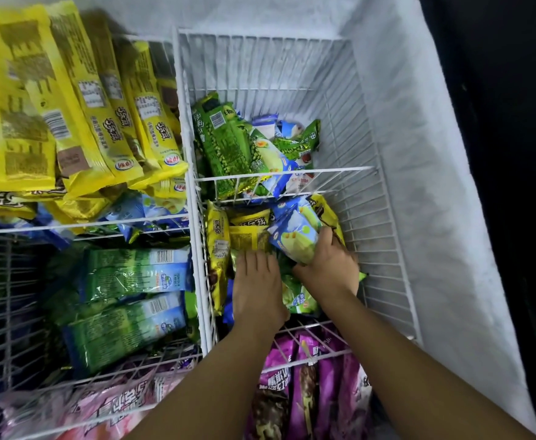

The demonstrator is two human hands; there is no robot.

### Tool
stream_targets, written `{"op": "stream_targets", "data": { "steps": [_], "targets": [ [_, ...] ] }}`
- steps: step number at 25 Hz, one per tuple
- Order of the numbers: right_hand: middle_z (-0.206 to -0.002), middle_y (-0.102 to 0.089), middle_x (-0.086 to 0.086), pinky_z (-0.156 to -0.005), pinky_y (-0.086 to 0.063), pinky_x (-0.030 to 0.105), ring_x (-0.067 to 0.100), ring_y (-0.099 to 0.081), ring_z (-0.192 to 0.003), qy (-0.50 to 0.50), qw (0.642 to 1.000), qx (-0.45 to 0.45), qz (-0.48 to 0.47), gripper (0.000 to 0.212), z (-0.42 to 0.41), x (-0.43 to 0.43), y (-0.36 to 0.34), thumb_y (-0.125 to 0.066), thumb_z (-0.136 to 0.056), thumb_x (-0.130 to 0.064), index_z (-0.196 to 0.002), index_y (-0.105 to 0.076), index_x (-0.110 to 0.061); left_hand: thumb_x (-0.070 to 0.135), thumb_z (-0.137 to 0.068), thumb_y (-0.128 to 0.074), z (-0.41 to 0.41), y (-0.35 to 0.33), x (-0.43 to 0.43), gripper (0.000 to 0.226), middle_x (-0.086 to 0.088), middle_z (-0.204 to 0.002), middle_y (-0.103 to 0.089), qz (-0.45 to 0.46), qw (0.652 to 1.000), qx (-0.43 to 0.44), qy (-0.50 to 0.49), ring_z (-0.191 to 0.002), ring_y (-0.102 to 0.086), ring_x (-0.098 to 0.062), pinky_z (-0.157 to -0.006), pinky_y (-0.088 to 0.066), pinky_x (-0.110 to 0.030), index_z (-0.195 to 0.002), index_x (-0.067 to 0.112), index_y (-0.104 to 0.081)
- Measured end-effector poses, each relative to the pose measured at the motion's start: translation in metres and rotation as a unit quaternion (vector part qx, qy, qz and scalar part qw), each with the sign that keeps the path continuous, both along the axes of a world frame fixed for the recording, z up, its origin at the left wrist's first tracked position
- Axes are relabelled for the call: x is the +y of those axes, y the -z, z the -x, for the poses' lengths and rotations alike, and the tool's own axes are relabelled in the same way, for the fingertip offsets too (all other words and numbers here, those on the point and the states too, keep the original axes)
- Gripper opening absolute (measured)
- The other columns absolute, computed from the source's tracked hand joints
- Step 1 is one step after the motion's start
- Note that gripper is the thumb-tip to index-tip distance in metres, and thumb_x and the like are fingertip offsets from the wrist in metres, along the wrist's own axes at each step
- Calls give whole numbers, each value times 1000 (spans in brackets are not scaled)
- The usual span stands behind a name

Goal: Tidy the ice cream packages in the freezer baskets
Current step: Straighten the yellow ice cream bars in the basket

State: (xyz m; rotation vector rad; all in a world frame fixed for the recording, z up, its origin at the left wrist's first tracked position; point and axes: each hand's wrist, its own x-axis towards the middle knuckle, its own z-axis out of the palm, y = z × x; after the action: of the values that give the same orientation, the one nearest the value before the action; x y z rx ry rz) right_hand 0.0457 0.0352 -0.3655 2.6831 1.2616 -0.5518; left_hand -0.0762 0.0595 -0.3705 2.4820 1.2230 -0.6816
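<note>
Middle basket: our right hand (pixel 327 269) closes its grip round a blue-green package (pixel 295 241) near the right wire wall (pixel 384 236); our left hand (pixel 257 287) lies flat, open-fingered, on yellow packages (pixel 247 238).

The left forearm (pixel 225 376) and right forearm (pixel 393 360) are both bare along all that shows, from the lower edge to the wrist. The left hand (pixel 257 287) and right hand (pixel 327 269) are bare as well. Finer detail, such as the nails, is too blurred to tell.
</note>
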Motion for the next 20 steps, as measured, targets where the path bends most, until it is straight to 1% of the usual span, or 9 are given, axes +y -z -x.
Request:
{"op": "stream_targets", "data": {
  "steps": [3,5,7,9,12,15,17,18,20],
  "targets": [
    [-116,-61,9,-84,-42,36,32,-59,-103,-6,1000,3,-12,67,2,-2,0,-72,-74,-35,-125,-33,-14,50,-76,-63,1,1,0,72,-10,-125,-43,-10,1000,-27,8,-118,-38,-29,-108,-24,-42,-128,10,-33],
    [-120,-59,8,-89,-41,39,31,-57,-107,-27,999,-10,-26,75,4,-4,2,-71,-73,-35,-133,-31,-17,55,-75,-63,3,2,1,71,-9,-125,-44,0,1000,-24,-11,-117,-39,-29,-106,-25,-41,-126,13,-38],
    [-121,-58,7,-91,-39,40,30,-56,-109,-42,998,-31,-35,75,8,-4,1,-69,-71,-34,-134,-33,-18,60,-73,-63,5,0,-1,70,-8,-124,-43,1,999,-36,-25,-115,-39,-29,-102,-28,-41,-123,15,-42],
    [-116,-61,7,-88,-39,41,31,-58,-105,-43,996,-53,-57,71,10,-2,-1,-69,-69,-34,-131,-39,-17,57,-76,-59,5,-1,-4,57,-7,-117,-50,-10,997,-68,-36,-108,-45,-28,-95,-30,-40,-116,17,-45],
    [-106,-64,9,-84,-41,41,33,-61,-98,-29,992,-79,-98,71,16,1,-17,-73,-65,-37,-127,-45,-15,47,-80,-56,6,-14,-4,34,-2,-86,-65,-30,989,-137,-51,-80,-60,-26,-79,-31,-38,-99,19,-50],
    [-97,-65,10,-77,-41,41,34,-63,-90,-33,982,-115,-148,70,20,8,-42,-75,-60,-36,-122,-51,-15,51,-76,-60,6,-30,-5,37,1,-69,-65,-15,986,-158,-60,-60,-62,-23,-67,-32,-33,-92,18,-55],
    [-92,-66,9,-74,-41,39,33,-64,-85,-41,973,-143,-174,70,22,15,-62,-76,-55,-34,-119,-54,-15,52,-65,-67,6,-43,-5,41,1,-59,-61,-19,979,-187,-80,-49,-59,-22,-56,-27,-28,-82,16,-57],
    [-91,-66,8,-73,-41,38,33,-64,-84,-46,969,-156,-185,71,23,18,-73,-77,-54,-32,-119,-55,-16,53,-63,-68,6,-52,-3,42,1,-58,-61,-29,974,-204,-90,-49,-59,-23,-54,-26,-27,-80,15,-57],
    [-90,-66,8,-73,-40,38,32,-64,-84,-48,960,-180,-207,72,26,26,-99,-78,-54,-31,-120,-55,-17,54,-71,-61,6,-71,4,43,-2,-70,-65,-27,968,-223,-115,-63,-64,-26,-57,-29,-29,-88,15,-55]
  ]
}}
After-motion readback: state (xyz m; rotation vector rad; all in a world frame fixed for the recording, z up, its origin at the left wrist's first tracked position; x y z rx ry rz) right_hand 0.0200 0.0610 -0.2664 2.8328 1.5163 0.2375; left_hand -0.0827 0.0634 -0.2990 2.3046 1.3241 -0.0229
